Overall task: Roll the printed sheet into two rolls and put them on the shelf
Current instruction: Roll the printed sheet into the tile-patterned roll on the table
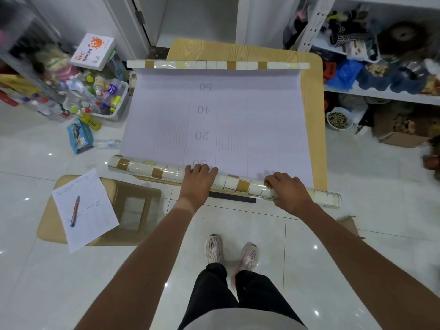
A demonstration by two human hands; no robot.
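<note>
Both hands lay over the near roll (223,181) at the table's (314,110) front edge, left hand (198,178) and right hand (287,189) curled around it, the printed sheet (214,120) spread beyond. It looked light, springy and slick; gripping wide apart seemed wise.

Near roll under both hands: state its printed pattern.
Head view: the near roll shows a mosaic of white and cream squares with scattered brown ones.
</note>
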